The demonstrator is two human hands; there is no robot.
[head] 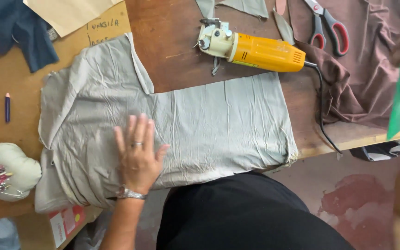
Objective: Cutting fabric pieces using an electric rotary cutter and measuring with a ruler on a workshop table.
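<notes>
A grey-beige cloth [200, 125] is found spread flat across the middle of the frame on a wooden table [172, 41], its lower edge hanging just past the table's near side. The left hand [137, 155], wearing a ring and a wristwatch, is laid palm-down on the cloth at lower centre, fingers extended and slightly spread, nothing pinched. The right hand is not seen in the frame, so its state cannot be told. The step in hand is judged to be smoothing and holding down the cloth; creases are noted over most of its surface, and a flap is turned up at upper left. An orange electric cutter [251, 48] lies at upper centre, just beyond the cloth's far edge, and red-handled scissors [327, 25] rest on brown fabric [371, 69] at upper right. The next move is judged to call for steady, even pressure outward toward the edges, so that the creases are flattened without the cloth being dragged.
</notes>
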